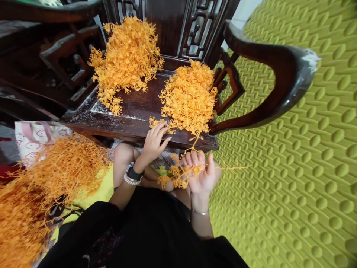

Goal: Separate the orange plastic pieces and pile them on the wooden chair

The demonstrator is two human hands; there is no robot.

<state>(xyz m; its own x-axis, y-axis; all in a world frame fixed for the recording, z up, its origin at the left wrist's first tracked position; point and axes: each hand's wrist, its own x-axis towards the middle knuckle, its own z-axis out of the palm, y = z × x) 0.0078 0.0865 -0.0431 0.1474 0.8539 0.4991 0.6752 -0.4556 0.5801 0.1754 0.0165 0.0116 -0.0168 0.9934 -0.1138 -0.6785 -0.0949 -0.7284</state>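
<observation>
Loosely, the right hand [202,171] holds sprigs [180,175] at its nine o'clock; at its ten, the left hand [154,140], fingers half-spread, is over loose bits [154,121]. To me the sprigs look light, springy (brittle, perhaps), best pinched by the stems [230,168].

Sprigs [189,96] are orange, chair [139,103] dk brn, mat [292,167] yel-grn w/ dots, top [150,223] blk.

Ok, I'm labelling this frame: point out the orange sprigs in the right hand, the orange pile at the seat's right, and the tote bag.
Orange sprigs [180,181], head view: on their clustered ends.
Orange pile [190,97], head view: on its visible middle.
Tote bag [31,144], head view: on its printed side.
</observation>
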